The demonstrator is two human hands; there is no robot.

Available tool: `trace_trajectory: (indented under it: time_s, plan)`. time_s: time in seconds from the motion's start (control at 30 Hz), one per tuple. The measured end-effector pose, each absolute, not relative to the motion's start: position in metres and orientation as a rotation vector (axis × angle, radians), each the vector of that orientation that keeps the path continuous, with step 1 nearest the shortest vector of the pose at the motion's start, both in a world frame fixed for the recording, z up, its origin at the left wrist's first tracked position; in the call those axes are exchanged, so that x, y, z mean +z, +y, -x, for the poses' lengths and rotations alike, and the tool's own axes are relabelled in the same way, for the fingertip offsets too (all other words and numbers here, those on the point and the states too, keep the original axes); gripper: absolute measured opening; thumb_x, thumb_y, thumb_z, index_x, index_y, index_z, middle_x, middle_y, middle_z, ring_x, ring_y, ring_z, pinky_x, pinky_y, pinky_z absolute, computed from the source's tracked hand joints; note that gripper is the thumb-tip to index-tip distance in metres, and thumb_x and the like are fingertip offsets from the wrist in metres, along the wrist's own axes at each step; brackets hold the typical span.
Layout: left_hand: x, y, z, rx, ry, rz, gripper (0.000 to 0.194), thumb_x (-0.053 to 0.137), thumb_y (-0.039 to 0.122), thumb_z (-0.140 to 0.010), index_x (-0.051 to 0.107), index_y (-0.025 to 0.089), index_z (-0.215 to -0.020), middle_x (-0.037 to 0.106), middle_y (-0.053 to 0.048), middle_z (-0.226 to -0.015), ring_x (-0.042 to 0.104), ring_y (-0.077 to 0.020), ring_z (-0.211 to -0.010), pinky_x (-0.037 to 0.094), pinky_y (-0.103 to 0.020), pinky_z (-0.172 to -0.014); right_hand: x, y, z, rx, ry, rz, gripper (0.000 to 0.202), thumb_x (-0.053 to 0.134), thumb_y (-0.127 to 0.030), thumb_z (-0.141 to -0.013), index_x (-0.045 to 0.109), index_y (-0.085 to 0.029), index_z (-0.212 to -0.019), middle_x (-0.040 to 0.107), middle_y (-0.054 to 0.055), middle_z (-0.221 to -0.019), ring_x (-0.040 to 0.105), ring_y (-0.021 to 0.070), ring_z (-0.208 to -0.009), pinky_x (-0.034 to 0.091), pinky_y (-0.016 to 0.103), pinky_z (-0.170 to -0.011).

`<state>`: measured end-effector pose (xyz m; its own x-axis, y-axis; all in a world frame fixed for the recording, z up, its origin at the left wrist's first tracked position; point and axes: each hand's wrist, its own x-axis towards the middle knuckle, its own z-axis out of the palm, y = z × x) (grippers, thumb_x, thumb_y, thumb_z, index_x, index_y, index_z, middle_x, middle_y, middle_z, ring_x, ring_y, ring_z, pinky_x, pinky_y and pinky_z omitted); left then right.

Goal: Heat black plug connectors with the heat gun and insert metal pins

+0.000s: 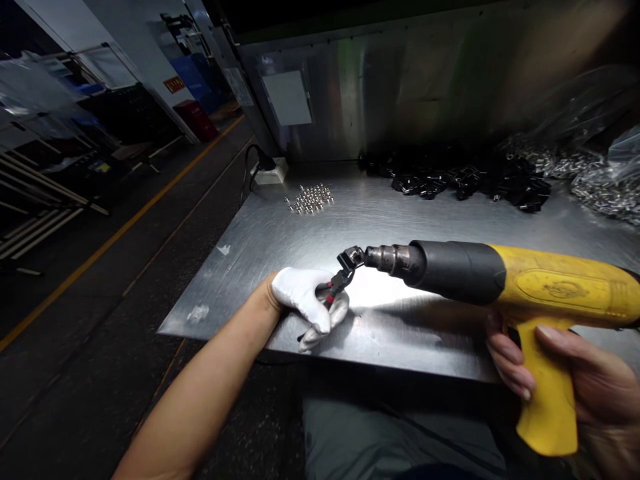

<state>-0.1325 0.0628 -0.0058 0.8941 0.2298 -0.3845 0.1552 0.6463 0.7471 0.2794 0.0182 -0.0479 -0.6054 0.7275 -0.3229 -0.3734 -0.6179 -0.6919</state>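
My left hand, in a white glove, is closed round the red-and-black handles of a pair of pliers. The plier jaws grip a small black part with a bit of metal showing in it. My bare right hand is wrapped round the handle of a yellow heat gun. The stepped metal nozzle points left, its tip right at the black part; whether they touch I cannot tell. A bright patch of light lies on the metal table below.
Small shiny metal pieces lie grouped toward the back left. Many black parts are heaped along the back, beside clear bags of metal pieces at right. A power strip with a black plug sits at the far left corner.
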Motion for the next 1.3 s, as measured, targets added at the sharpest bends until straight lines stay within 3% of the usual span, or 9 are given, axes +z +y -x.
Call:
trace_trajectory:
  time_s: [1.3]
  plan:
    - [-0.007,0.06,0.126,0.137,0.505,-1.011,0.018,0.077,0.026,-0.083,0.068,0.014,-0.072,0.071,-0.009,-0.062,0.07,-0.02,-0.054,0.06,-0.029,-0.058,-0.041,0.016,-0.272,2.179,-0.706,0.881,0.033,0.064,-0.042,-0.089,0.07,-0.021,-0.113,0.062,0.005,-0.081,0.058,0.0162,-0.061,0.053,0.029,-0.054]
